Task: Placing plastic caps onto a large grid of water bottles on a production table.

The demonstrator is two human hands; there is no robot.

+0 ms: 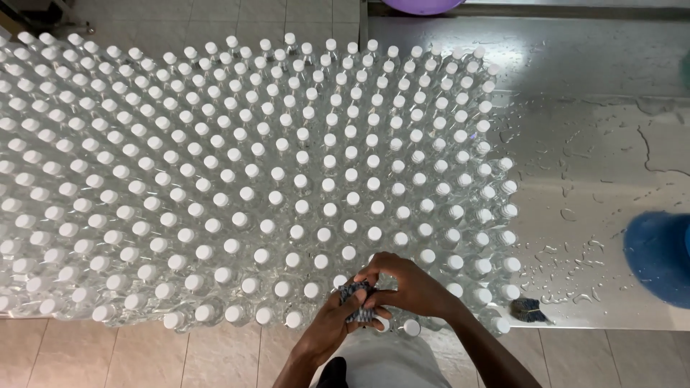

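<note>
**Both hands worked a small dark bundle at the near edge of the bottle field**

The left hand (332, 321) and the right hand (408, 286) met over the nearest row of clear, white-capped bottles (273, 179), which stood packed cap to cap across most of the steel desk (596, 144). Between them sat a small dark bundle (357, 300), patterned and crumpled, possibly a cloth or a stack of bands; its exact kind could not be told. The left fingers (356, 294) were closed around it from below, and the right fingers (374, 276) curled over its top, pinching it, so both hands gripped the same bundle just above the caps.

To the right of the bottles the desk was bare and wet, with drops and streaks of water. A second small dark bundle (528, 309) lay near the front edge there, just beside the last bottles. A blue round object (658, 255) showed at the right edge, and a purple one (422, 6) at the top.

Judging from this, the handling would go best kept low and close to the body, with the bundle held firmly in one hand while the other separated it, and elbows in: the nearest bottles stood touching one another, and a knock could tip a row. Wet fingers might also slip.
</note>
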